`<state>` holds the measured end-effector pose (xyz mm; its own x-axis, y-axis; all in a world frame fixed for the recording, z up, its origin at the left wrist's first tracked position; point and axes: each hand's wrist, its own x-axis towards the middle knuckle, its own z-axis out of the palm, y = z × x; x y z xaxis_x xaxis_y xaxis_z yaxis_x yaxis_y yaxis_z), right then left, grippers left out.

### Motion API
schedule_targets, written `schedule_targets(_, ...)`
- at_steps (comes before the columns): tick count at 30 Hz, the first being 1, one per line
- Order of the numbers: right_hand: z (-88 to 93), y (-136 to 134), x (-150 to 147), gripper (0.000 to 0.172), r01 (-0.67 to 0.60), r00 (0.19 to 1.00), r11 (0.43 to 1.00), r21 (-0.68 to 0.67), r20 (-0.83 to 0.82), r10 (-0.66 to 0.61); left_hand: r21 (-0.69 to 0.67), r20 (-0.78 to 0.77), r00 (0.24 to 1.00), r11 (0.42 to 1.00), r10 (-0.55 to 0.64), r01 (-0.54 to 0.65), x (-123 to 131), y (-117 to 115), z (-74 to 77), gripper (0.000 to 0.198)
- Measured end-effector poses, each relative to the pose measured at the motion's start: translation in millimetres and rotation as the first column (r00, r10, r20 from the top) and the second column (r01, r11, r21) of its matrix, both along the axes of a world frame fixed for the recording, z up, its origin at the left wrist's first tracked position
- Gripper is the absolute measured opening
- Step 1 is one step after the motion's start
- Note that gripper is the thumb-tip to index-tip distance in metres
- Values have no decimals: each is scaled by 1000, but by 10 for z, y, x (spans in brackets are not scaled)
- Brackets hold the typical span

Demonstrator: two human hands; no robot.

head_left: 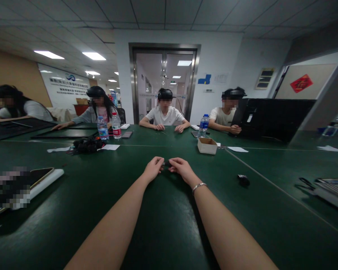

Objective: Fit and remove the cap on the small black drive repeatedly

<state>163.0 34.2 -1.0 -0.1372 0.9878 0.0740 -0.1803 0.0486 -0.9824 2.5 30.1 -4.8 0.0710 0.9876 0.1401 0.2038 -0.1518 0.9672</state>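
Both my hands meet over the green table, with a small black object (pixel 167 163) between their fingertips. My left hand (pixel 153 169) is closed in a pinch at the object's left end, where a lighter bit shows. My right hand (pixel 182 169), with a silver bracelet (pixel 199 186) on its wrist, pinches the right end. The object is too small and partly covered, so its exact kind cannot be made out. To the right on the table lies another small black item (pixel 243 180), apart from my hands.
Beyond my hands stands an open cardboard box (pixel 207 147). Bottles (pixel 116 126) and a black tangled bundle (pixel 87 145) are at the far left. A phone (pixel 41 174) lies at left, a grey device (pixel 334 193) at right. Several people sit around the table (pixel 163 225).
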Motion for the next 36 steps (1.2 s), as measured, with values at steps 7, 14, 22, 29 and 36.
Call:
schedule_targets(7, -2, 1, 6, 13, -8, 1000, 1000, 3, -9, 8, 36, 10, 1000, 999, 12, -12, 9, -27, 28, 35)
schedule_targets(14, -5, 7, 3, 14, -5, 1000, 1000, 1, 4, 5, -18, 38, 999, 999, 35, -34, 23, -31, 39, 24)
schedule_targets(22, -11, 12, -2, 14, -4, 1000, 1000, -2, -4, 4, 24, 121, 993, 1000, 11, -14, -5, 1, 3, 36)
schedule_targets(29, -5, 8, 6, 17, -13, 1000, 1000, 2, 1, 13, 22, 2, 1000, 1000, 17, -17, -12, 30, -57, 26)
schedule_targets(36, -6, 4, 17, 14, -28, 999, 999, 31, -17, 28, 629, -243, 954, 777, 178, 15, 324, -674, 845, 27)
